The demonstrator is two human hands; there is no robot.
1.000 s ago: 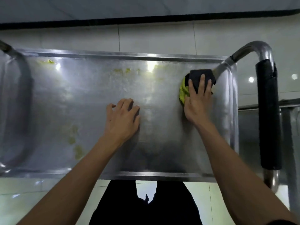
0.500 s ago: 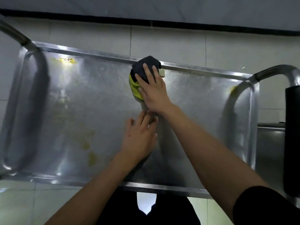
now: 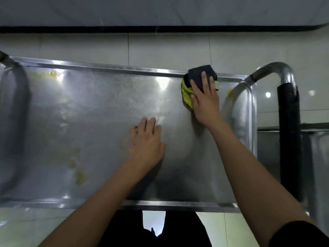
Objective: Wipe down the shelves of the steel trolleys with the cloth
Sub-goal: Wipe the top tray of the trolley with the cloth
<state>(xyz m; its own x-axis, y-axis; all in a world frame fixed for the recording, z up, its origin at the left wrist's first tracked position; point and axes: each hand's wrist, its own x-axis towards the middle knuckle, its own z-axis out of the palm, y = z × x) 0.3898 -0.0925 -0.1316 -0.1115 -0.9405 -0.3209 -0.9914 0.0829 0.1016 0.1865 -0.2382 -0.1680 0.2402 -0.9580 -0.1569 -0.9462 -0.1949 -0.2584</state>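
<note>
The top shelf of a steel trolley [image 3: 99,111] fills the view below me, with yellow-green smears at its far left corner, lower left and far right corner. My right hand [image 3: 204,102] presses a dark blue and yellow cloth [image 3: 196,74] flat against the shelf at its far rim, towards the right end. My left hand [image 3: 146,143] lies palm down on the middle of the shelf, fingers together, holding nothing.
A curved steel handle with a black grip [image 3: 289,132] rises at the trolley's right end. Part of a second steel trolley [image 3: 318,139] shows beyond it at the right. Another handle tube [image 3: 7,61] stands at the far left. Pale floor tiles surround the trolley.
My right hand has slid the cloth along the far rim, from the middle back towards the right end. My left hand has kept its flat rest on the shelf.
</note>
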